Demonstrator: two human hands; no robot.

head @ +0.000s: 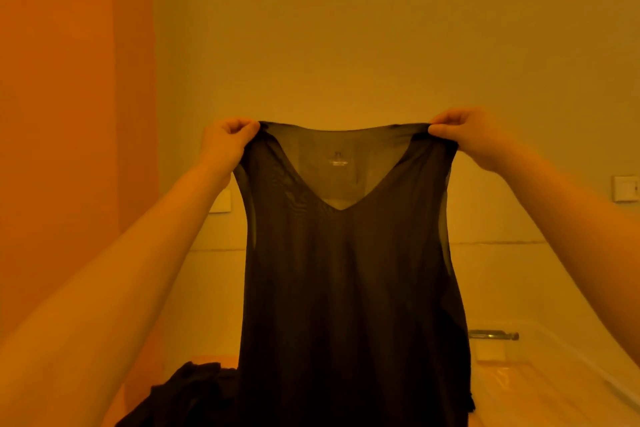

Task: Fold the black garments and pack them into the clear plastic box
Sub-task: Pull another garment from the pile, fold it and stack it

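A thin black sleeveless V-neck top hangs upright in front of me, stretched wide at the shoulders. My left hand pinches its left shoulder strap and my right hand pinches the right one, both raised at the same height. A small white label shows inside the neck. Below left, a crumpled pile of black garments lies on the surface. The clear plastic box stands at the lower right, partly hidden behind the hanging top.
A plain wall fills the background, with a light switch at the right and a second wall plate behind my left wrist. An orange panel runs down the left side. Everything is tinted orange-yellow.
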